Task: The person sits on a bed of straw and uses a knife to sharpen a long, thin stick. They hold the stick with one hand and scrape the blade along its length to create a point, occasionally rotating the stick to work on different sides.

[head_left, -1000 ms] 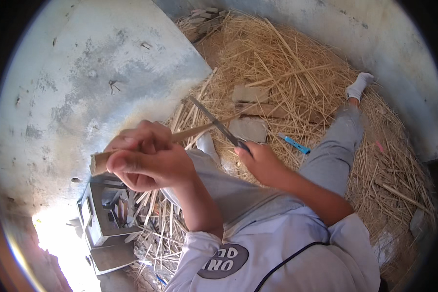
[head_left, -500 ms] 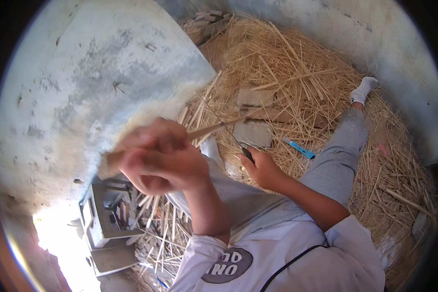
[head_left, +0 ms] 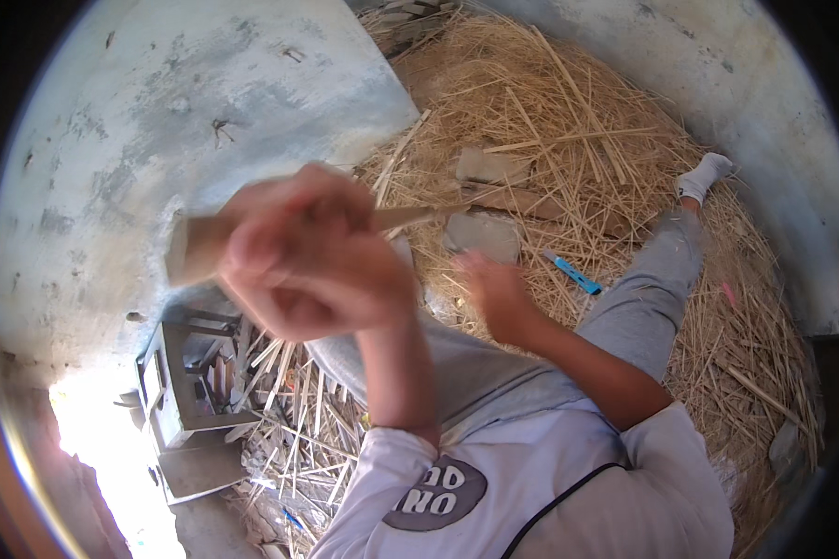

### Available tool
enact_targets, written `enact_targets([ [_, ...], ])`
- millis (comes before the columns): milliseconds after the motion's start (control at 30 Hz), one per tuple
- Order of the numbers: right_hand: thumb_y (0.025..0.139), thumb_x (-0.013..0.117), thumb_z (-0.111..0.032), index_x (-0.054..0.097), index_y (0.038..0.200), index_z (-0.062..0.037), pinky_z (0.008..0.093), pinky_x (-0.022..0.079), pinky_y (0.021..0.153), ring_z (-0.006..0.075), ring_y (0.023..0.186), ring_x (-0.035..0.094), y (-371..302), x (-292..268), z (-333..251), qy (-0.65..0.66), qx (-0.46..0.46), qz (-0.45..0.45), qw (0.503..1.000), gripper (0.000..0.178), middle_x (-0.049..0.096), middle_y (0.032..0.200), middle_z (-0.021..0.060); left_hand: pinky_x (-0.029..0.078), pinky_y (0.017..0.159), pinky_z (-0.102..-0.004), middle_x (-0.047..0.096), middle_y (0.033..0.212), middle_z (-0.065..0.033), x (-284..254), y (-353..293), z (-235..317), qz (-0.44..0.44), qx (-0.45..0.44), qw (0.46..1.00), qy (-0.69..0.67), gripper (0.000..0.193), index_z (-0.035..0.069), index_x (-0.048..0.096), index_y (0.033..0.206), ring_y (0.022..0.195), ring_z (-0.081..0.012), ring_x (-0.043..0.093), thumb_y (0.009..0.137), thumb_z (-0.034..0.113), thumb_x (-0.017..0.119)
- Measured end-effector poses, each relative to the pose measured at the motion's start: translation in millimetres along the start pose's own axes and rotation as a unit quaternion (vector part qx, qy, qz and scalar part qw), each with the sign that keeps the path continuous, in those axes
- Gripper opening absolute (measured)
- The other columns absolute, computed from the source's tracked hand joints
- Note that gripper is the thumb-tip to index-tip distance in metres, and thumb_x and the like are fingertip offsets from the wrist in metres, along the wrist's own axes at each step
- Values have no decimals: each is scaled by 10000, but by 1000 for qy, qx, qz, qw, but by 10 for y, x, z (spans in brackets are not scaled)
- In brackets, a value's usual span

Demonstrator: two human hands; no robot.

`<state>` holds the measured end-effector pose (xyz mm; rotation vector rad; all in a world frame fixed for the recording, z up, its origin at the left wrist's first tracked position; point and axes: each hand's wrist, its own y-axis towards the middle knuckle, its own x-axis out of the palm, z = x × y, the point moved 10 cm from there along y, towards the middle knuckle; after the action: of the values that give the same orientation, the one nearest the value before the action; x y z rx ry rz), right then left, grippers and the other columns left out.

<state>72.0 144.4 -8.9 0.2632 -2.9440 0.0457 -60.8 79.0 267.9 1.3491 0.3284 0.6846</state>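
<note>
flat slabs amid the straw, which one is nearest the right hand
The lower slab, just beyond the right hand; the upper slab lies farther off, past the brown plank.

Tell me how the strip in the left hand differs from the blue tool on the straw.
The strip is pale brown; the blue tool is bright blue. The strip is gripped in the left hand; the blue tool lies on the straw. The strip looks longer than the blue tool. Both are narrow and elongated.
</note>
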Motion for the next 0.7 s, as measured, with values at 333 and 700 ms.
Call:
enact_targets([
  [333, 1023, 420, -491, 515, 825, -59, 330, 367, 490, 125, 485, 428, -118, 59, 736, 50, 244, -117, 961, 485, 448, 565, 3, 206, 341, -193, 428, 553, 8, 41, -160, -14, 42, -113, 981, -153, 480, 48, 531, 890, 408, -36, 298, 1004, 505, 436],
  [700, 1005, 460, -426, 587, 1119, 24, 410, 469, 541, 324, 578, 634, 724, -330, 1903, -363, 73, -73, 926, 481, 615, 687, 224, 192, 316, -203, 389, 528, 31, -36, -158, 10, 2, -67, 968, -241, 502, 77, 561, 917, 382, -43, 274, 1023, 520, 349],
])
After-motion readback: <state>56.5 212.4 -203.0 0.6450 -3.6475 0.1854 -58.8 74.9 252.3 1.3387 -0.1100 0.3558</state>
